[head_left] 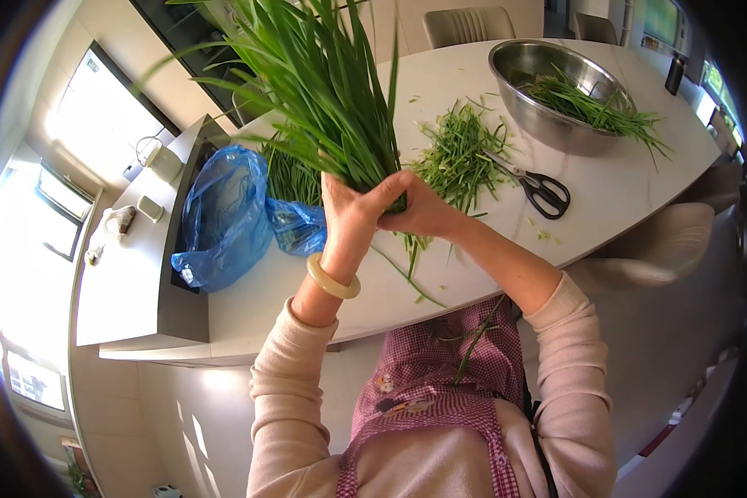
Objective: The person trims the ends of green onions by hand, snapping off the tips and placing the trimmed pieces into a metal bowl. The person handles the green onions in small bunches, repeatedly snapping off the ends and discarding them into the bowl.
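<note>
A thick bunch of garlic chives (332,100) stands upright between my hands, its long green leaves fanning up and to the left. My left hand (347,207) is closed round the lower part of the bunch. From the other side, my right hand (423,206) grips the same lower end, fingers partly hidden behind it. Just beyond my right hand lies a loose pile of short cut chive pieces (465,153). Black-handled scissors (548,195) rest beside that pile, blades pointing into it. More chives (293,176) lie at my left by a blue plastic bag (232,212).
A steel bowl (556,124) holding chives stands at the far right of the white table (639,178), some leaves hanging over its rim. Chairs (469,26) surround the table. On the left, a counter (133,266) carries a white pot (159,159). One chive leaf lies on my checked apron (440,365).
</note>
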Tool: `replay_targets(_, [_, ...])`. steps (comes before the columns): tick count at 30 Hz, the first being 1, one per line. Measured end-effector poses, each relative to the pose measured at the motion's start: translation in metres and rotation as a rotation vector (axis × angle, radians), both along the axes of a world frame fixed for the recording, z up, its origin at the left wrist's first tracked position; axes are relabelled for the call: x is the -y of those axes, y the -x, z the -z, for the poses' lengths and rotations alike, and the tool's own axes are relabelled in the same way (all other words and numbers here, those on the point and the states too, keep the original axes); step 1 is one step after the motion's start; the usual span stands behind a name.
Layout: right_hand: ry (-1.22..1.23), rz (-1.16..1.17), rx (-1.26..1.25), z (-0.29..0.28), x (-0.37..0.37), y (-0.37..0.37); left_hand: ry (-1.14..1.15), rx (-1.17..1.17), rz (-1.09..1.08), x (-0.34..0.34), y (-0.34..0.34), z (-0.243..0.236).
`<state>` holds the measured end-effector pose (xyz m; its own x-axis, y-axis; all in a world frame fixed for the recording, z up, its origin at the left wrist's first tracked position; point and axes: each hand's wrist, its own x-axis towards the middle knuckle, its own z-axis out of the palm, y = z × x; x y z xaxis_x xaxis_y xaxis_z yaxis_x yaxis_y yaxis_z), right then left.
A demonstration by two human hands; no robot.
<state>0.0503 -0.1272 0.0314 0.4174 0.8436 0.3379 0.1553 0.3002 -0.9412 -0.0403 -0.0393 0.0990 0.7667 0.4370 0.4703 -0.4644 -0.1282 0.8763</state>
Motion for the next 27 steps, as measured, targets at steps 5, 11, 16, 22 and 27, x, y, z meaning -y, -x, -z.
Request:
replay_targets(5, [0.033,0.043,0.126,0.032,0.000,0.003,-0.224,-0.084,-0.123,-0.014,0.002,0.059])
replay_targets(11, [0.090,0.085,0.040,0.025,-0.002,0.006,0.147,-0.051,-0.037,-0.002,0.003,0.049])
replay_targets(16, [0.153,0.248,0.332,-0.023,0.025,-0.003,0.078,-0.012,0.222,0.000,0.020,0.013])
replay_targets(22, [-0.024,0.537,1.159,-0.076,0.073,-0.059,-0.472,-0.313,0.150,-0.134,0.067,0.022])
replay_targets(27, [-0.190,0.554,1.714,-0.100,0.084,-0.041,-0.373,-0.525,-0.068,-0.173,0.086,-0.018])
